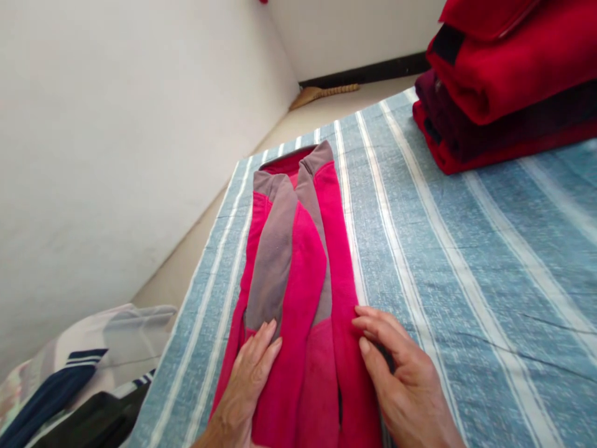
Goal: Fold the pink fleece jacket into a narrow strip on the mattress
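A pink and grey fleece jacket [303, 267], folded into a long narrow strip, lies on the striped blue sheet, its collar at the far end. My left hand [247, 386] rests with outstretched fingers on the jacket's left side, near the grey and pink seam. At the opposite edge, my right hand [405, 376] touches the pink fabric with its fingertips; the fingers are loosely bent and the thumb stands apart from them. The jacket's near end runs out of view at the bottom.
A stack of folded red and dark maroon clothes [508, 93] sits at the far right of the striped blue sheet [396, 205]. Dark clothes [56, 392] lie on pale fabric at lower left. A white wall [116, 124] rises on the left, and a brush [321, 93] lies on the floor behind.
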A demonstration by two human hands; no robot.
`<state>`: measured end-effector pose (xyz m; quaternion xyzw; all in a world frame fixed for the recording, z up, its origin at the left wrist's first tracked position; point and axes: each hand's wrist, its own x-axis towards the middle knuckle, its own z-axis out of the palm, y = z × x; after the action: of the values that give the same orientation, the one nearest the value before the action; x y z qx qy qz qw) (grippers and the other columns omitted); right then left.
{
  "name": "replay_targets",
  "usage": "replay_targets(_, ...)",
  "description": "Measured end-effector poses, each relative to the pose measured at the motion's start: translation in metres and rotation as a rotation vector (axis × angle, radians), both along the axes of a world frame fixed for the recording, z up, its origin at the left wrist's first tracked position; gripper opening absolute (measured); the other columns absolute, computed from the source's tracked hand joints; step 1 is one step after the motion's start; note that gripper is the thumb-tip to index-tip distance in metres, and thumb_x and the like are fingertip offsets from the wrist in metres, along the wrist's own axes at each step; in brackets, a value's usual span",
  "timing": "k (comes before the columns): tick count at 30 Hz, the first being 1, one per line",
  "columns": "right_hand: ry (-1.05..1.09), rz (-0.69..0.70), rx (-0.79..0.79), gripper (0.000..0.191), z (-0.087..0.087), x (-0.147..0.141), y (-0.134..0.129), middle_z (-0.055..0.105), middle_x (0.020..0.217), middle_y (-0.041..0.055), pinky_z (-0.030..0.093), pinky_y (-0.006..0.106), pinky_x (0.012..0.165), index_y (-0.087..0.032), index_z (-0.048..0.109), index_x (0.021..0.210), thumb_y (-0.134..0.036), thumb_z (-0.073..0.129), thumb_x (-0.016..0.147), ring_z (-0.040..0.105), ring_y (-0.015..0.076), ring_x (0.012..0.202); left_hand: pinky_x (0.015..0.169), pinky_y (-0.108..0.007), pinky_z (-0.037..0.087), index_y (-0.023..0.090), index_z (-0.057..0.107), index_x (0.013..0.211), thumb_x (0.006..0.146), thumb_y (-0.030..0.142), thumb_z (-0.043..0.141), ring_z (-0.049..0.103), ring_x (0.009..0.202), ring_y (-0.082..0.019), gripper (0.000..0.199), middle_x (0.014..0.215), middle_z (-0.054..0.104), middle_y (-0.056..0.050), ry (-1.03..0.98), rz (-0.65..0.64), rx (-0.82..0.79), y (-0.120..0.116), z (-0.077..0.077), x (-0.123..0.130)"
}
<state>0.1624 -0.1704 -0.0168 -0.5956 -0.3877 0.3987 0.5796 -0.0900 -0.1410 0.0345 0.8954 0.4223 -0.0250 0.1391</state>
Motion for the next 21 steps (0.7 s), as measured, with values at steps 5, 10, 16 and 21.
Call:
replay_targets(5,-0.017,-0.001,0.003,0.023,0.001,0.000,0.000,0.065,0.117,0.0067,0.055,0.037,0.092,-0.025,0.068,0.099,-0.019,0.049,0.088,0.063,0.0215,0.108,0.108,-0.060,0.030,0.027,0.006,0.152,0.063,0.091,0.038,0.029,0.138,-0.041,0.114,0.158,0.016,-0.015,0.008,-0.004,0.001,0.000,-0.003,-0.004)
replay_targets(10,-0.056,0.017,-0.003,0.021,0.000,-0.001,-0.001,0.065,0.116,0.0076,0.055,0.037,0.091,-0.023,0.069,0.098,-0.021,0.050,0.088,0.062,0.0223,0.108,0.109,-0.059,0.029,0.025,0.002,0.153,0.060,0.092,0.041,0.030,0.138,-0.042,0.120,0.158,0.015,-0.016,0.052,-0.052,0.006,0.001,-0.003,-0.003)
replay_targets(16,-0.101,0.040,0.014,0.021,-0.004,0.000,-0.001,0.065,0.115,0.0071,0.052,0.038,0.095,-0.023,0.068,0.096,-0.022,0.050,0.088,0.061,0.0218,0.110,0.108,-0.057,0.032,0.023,0.002,0.153,0.062,0.091,0.039,0.029,0.138,-0.040,0.119,0.158,0.014,-0.017,0.056,-0.081,0.036,0.003,0.004,0.006)
replay_targets(21,-0.106,0.040,0.044,0.020,-0.008,-0.002,0.001,0.066,0.111,0.0088,0.052,0.039,0.092,-0.021,0.068,0.094,-0.024,0.050,0.087,0.062,0.0230,0.106,0.109,-0.057,0.031,0.027,0.001,0.153,0.064,0.088,0.043,0.029,0.139,-0.039,0.115,0.157,0.019,-0.015,0.057,-0.040,0.018,0.003,0.011,0.009)
